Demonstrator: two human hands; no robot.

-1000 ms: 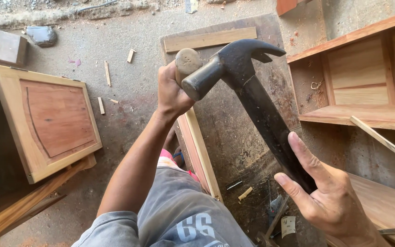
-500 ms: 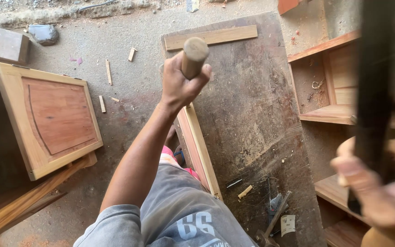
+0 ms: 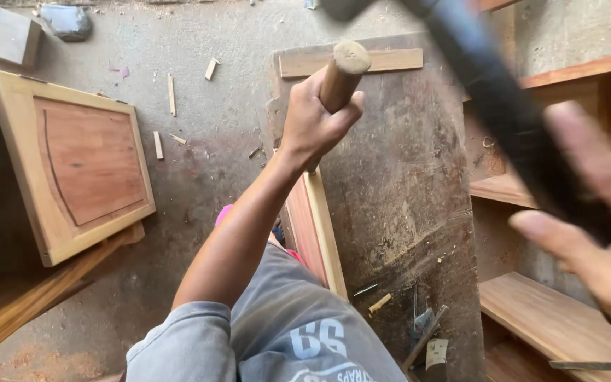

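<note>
Left hand [image 3: 316,124] gripping wooden handle [image 3: 341,74] upright over the framed panel [image 3: 314,233], centre-far. Right hand [image 3: 595,226], near right, blurred, wrapped round black hammer handle [image 3: 503,106].

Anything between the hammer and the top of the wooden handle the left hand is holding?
Nothing visible. The left hand grips the round wooden tool handle below its bare top end. The blurred black hammer, gripped by the right hand, is raised up and to the right, with only open air between them.

Bare forearms, grey short-sleeve tee w/ rolled cuff [image 3: 178,339], grey shorts w/ white printed chars [image 3: 305,332], pink footwear edge [image 3: 224,212]
</note>
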